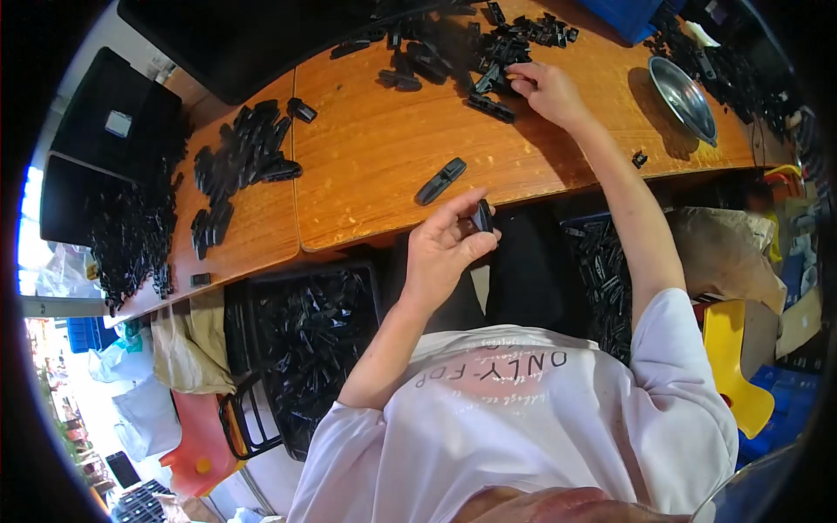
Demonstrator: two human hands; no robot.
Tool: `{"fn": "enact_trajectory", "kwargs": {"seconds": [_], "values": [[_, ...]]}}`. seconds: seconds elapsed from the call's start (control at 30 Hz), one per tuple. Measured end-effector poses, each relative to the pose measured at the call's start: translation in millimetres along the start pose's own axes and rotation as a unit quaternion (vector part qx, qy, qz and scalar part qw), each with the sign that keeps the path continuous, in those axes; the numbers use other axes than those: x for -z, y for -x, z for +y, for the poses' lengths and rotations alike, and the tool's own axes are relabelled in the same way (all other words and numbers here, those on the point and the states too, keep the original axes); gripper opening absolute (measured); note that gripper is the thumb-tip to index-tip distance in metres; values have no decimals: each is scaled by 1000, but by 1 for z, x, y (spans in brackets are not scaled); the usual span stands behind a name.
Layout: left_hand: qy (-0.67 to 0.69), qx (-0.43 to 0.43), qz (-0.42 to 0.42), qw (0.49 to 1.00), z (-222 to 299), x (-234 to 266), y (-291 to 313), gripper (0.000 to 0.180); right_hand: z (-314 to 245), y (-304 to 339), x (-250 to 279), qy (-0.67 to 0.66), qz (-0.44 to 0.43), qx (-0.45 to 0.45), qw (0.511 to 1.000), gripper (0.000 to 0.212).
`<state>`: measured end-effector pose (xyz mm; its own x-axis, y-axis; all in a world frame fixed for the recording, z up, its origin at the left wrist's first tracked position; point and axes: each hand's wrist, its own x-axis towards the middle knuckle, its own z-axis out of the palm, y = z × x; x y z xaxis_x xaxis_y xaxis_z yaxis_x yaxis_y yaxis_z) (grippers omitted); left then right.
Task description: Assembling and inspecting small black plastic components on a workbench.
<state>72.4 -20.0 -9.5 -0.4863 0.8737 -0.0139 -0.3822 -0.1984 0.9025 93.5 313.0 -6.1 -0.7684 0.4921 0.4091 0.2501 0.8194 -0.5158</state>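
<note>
While the left hand (438, 260) sits near the centre of the dial (clock read about the middle of the head view, 12 at the top), its thumb and bent fingers pinch a black plastic piece (485, 216) at the near edge of the wooden table (366, 157). An elongated black fitting (442, 181) lies on the tabletop at 12 o'clock, just beyond the left fingers and apart from them, long axis running 1 to 7.

Right hand (555, 98): stretched out to 1 o'clock, fingers curled, tips at the margin of a cluster of small black parts (532, 35). Cannot tell whether they grip one. Another black bar (490, 107) lies just beside it, toward 8 o'clock from that hand.

Surroundings: loose group of longer black fittings (427, 61) at 12; stacked row of similar fittings (248, 144) at 10; metal bowl (684, 98) on the tabletop at 2, with a small dark fragment (639, 159) near it. Below table level, a heap of dark pieces (316, 336) at 8; yellow chair (741, 370) toward 4.
</note>
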Motion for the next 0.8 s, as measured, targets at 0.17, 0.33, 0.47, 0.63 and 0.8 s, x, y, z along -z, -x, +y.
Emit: {"fn": "enact_trajectory", "kwargs": {"seconds": [0.17, 0.33, 0.47, 0.63, 0.8], "values": [[36, -13, -3, 999, -5, 9, -8, 56, -11, 6, 3, 91, -14, 56, 994, 26], [59, -5, 3, 998, -5, 3, -12, 57, 3, -1, -6, 59, -2, 97, 994, 23], [68, 5, -3, 998, 0, 6, -8, 58, -13, -11, 2, 42, -72, 91, 992, 22], [83, -5, -24, 996, -1, 4, -3, 59, -45, 5, 21, 135, 11, 83, 987, 17], [87, -12, -23, 996, -7, 4, 4, 56, -81, 52, 42, 56, 56, 101, 992, 12]]}}
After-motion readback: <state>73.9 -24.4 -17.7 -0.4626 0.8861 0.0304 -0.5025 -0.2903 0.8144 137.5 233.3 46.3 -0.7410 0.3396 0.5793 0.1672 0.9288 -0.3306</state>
